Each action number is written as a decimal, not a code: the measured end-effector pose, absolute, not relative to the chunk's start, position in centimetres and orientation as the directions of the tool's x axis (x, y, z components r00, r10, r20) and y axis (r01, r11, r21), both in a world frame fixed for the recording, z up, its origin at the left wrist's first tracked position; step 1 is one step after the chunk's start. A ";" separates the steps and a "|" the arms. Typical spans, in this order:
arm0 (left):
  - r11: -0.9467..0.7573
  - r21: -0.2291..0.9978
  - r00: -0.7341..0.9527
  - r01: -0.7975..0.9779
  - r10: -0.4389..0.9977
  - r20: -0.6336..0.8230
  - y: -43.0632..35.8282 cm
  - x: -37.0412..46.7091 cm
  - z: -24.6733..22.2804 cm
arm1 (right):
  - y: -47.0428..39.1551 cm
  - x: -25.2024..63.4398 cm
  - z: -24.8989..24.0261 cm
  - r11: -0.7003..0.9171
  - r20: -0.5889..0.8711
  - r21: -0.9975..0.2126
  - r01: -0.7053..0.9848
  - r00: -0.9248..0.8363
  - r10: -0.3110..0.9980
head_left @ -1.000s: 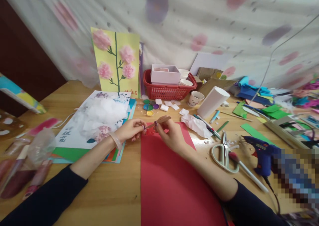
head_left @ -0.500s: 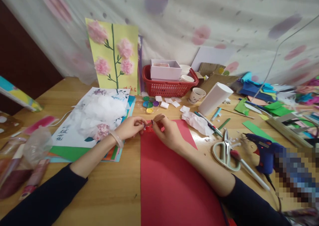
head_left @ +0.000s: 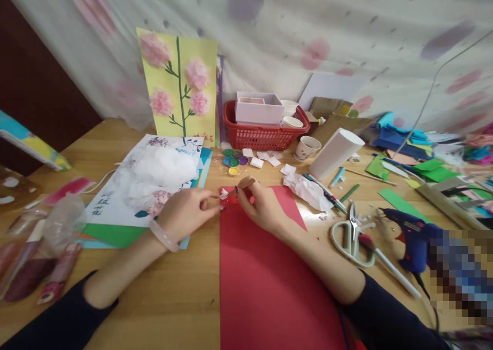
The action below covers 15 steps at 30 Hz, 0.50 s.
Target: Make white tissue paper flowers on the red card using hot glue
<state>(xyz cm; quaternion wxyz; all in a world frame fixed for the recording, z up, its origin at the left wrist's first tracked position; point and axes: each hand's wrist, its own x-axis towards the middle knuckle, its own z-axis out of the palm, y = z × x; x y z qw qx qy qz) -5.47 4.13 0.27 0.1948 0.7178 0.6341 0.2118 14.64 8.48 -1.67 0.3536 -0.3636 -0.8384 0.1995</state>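
My right hand (head_left: 265, 208) is closed on a brown stick-like piece (head_left: 248, 181) above the far end of a red paper sheet (head_left: 269, 278). Small bright-red and white bits (head_left: 227, 196) show by its fingertips; I cannot make out whether they are attached to the brown piece. To their left is my left hand (head_left: 188, 214), thumb and fingers stretched toward them with a gap between and nothing visible in them. A clear bangle circles that wrist.
On the left lies a white picture (head_left: 102, 214) with cotton on it. Behind stand a yellow flower picture (head_left: 162, 126), a red basket (head_left: 254, 137) and paint pots (head_left: 233, 171). At right are scissors (head_left: 351, 226), a brush (head_left: 393, 268), a blue glue gun (head_left: 410, 237) and a white roll (head_left: 335, 152).
My left hand has drawn back to the left and toward me, its fingers parting from the small piece. My right hand keeps its hold. The view has shifted slightly.
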 end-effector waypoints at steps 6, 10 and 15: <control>-0.290 0.414 0.294 0.863 0.954 0.055 1.5 -3.0 -1.2 | 8.4 14.8 -1.6 0.651 0.450 -0.600 0.465 -0.477 0.755; -0.330 0.341 0.350 0.880 0.937 0.004 1.7 -3.1 -1.4 | 8.4 14.8 -1.6 0.645 0.455 -0.592 0.483 -0.460 0.762; -0.323 0.316 0.352 0.892 0.935 -0.040 1.7 -3.1 -1.2 | 8.5 14.8 -1.6 0.643 0.453 -0.600 0.476 -0.461 0.764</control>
